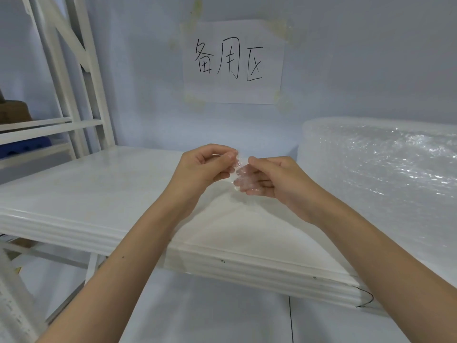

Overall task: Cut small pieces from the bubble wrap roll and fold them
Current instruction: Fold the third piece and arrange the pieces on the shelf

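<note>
A small clear piece of bubble wrap (pixel 243 178) is held between both hands above the white shelf board (pixel 81 194). My left hand (pixel 205 167) pinches its upper left edge with thumb and fingers. My right hand (pixel 269 179) holds the piece from the right, and its fingers show through the plastic. The large bubble wrap roll (pixel 380 174) lies on the shelf at the right, close beside my right forearm. No cutting tool is in view.
A paper sign (pixel 232 63) with handwritten characters is taped to the wall behind the shelf. A white metal rack (pixel 74 95) stands at the left with a brown box (pixel 14 112) and a blue object (pixel 24 144) on it. The floor shows below the shelf's front edge.
</note>
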Demonstrator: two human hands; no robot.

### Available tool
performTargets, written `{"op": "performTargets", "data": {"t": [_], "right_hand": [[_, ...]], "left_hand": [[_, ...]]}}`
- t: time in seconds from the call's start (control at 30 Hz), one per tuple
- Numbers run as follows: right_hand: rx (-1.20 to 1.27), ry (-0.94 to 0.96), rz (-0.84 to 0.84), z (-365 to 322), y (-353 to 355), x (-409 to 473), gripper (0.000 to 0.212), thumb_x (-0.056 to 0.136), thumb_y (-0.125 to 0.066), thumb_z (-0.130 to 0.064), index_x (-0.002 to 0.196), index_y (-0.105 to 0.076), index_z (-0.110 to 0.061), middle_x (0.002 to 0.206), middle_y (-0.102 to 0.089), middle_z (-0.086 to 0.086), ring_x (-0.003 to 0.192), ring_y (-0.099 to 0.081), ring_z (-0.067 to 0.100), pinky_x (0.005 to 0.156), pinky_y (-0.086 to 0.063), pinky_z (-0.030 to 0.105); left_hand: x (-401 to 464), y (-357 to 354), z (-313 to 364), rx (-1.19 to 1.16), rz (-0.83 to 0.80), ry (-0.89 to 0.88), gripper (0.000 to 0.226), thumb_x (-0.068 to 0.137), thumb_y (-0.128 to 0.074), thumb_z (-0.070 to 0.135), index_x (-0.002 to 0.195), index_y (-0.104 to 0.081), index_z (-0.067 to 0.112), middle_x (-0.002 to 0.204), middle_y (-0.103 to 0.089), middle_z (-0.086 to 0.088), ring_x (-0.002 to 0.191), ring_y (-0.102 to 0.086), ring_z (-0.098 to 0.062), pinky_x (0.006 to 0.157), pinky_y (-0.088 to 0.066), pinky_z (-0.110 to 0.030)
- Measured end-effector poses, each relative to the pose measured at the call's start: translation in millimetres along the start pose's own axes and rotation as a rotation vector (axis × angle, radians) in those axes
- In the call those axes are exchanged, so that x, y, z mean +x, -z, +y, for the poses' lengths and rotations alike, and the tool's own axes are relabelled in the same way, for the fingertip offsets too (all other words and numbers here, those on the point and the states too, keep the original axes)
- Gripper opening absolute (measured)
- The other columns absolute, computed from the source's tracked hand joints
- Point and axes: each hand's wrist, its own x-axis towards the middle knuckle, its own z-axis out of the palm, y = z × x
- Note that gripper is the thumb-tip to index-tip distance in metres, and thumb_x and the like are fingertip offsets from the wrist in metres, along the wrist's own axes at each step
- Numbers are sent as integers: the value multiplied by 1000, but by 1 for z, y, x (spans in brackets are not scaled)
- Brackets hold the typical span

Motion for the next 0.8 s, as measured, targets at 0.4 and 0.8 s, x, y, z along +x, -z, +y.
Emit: {"op": "performTargets", "data": {"t": [0.4, 0.8], "right_hand": [[-22, 23, -61, 3, -1, -1, 31, 93, -61, -26, 99, -73, 2, 93, -76, 16, 85, -72, 24, 85, -58, 34], [-110, 71, -58, 6, 0, 1, 24, 87, -70, -20, 94, -73, 2, 77, -70, 7, 69, -66, 14, 73, -59, 27]], "left_hand": [[-2, 0, 0, -35, -1, 19, 9, 89, -68, 8, 93, -73, 13, 80, -66, -3, 75, -60, -16, 81, -52, -24], [-1, 1, 0, -149, -35, 70, 21, 86, -69, 1, 102, -71, 15, 88, -65, -4, 82, -65, -12, 82, -52, -21]]}}
